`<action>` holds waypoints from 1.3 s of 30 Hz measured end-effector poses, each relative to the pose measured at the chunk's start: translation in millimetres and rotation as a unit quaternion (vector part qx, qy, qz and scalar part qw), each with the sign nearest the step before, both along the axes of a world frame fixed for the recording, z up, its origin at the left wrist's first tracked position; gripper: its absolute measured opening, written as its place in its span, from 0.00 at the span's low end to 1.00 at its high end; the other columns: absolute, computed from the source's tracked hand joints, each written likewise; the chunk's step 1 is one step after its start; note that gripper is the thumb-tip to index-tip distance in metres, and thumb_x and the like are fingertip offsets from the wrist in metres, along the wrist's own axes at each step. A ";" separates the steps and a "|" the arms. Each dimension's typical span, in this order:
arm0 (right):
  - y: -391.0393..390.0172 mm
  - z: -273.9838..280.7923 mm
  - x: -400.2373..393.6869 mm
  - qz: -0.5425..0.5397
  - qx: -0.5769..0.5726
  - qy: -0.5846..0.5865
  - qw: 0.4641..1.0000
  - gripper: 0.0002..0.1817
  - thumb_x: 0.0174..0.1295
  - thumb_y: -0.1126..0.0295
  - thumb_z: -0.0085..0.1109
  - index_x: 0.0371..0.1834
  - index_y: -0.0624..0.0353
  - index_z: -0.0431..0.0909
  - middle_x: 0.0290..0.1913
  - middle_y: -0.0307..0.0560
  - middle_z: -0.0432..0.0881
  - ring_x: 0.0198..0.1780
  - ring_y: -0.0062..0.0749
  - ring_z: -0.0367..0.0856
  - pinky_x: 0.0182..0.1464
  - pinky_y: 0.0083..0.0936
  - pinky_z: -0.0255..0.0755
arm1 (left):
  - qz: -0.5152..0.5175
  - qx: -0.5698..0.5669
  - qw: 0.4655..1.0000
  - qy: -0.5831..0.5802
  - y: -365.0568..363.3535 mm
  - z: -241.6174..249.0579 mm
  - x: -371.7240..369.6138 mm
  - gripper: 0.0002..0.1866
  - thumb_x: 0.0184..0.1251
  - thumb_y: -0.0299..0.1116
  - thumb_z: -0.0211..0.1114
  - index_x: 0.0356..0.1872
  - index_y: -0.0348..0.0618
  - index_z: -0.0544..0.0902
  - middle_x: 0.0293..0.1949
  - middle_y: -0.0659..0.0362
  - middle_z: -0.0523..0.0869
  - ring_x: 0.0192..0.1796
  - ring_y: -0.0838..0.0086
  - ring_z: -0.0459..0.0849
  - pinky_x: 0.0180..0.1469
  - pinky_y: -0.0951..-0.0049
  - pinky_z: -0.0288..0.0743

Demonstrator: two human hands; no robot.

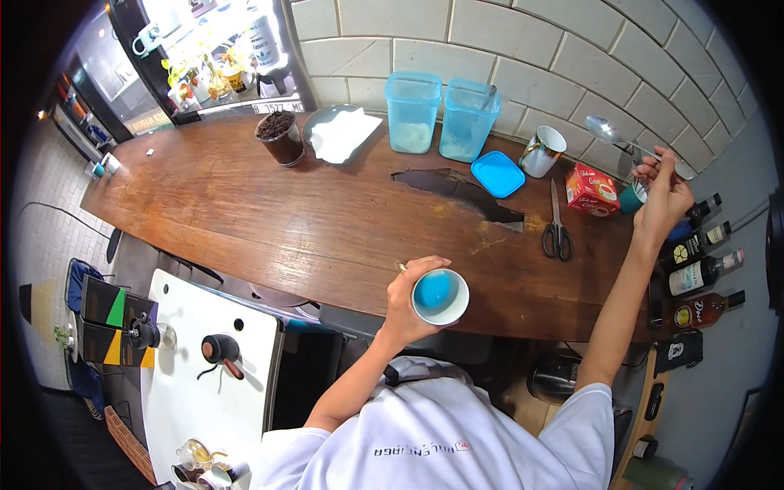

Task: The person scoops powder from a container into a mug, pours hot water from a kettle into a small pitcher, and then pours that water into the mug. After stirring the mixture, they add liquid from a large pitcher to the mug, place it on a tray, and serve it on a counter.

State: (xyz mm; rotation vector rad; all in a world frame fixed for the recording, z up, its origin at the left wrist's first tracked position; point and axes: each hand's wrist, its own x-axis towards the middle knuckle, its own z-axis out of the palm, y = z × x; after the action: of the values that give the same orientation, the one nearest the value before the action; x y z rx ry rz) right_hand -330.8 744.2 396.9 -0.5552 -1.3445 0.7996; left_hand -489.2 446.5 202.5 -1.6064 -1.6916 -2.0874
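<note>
Closest in, a white cup with a blue inside (440, 296) sits in the grip of the left hand (407, 302), held just over the near edge of the wooden desk (286, 220). Far out to the right, the right hand (663, 196) is closed around the handle of a metal spoon (606, 130), raised near the wall. Just below it lie a red box (590, 189) and scissors (556, 233). Two blue containers (441, 114) stand at the back.
</note>
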 end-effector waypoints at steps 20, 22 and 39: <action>63.0 -62.3 -50.7 0.056 -0.089 -0.123 0.987 0.15 0.72 0.69 0.51 0.42 0.73 0.81 0.30 0.50 0.83 0.27 0.28 0.83 0.31 0.22 0.81 | 0.005 0.010 1.000 -0.013 0.4 2.2 1.3 0.43 0.32 0.34 0.86 0.57 0.42 0.74 0.51 0.48 0.85 0.52 0.60 0.85 0.54 0.63 0.79; 71.1 -68.3 -53.0 0.063 -0.091 -0.125 0.986 0.15 0.73 0.69 0.51 0.42 0.73 0.81 0.30 0.49 0.83 0.27 0.27 0.83 0.31 0.22 0.81 | 0.006 0.011 1.000 -0.005 0.0 2.9 1.1 0.44 0.31 0.33 0.86 0.57 0.42 0.74 0.52 0.48 0.85 0.52 0.60 0.85 0.54 0.62 0.79; 100.2 -105.3 -66.5 0.067 -0.121 -0.191 0.972 0.17 0.75 0.65 0.48 0.45 0.69 0.81 0.28 0.47 0.80 0.24 0.25 0.80 0.27 0.21 0.78 | 0.018 0.002 1.000 -0.005 -0.4 4.3 1.9 0.45 0.31 0.33 0.86 0.57 0.43 0.73 0.52 0.49 0.85 0.51 0.61 0.86 0.54 0.63 0.80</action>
State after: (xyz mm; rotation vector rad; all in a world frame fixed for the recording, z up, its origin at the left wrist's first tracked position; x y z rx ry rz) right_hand -397.3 844.4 291.7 -0.8497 -1.6620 1.0097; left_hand -487.3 446.1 206.8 -1.5539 -1.7063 -2.0845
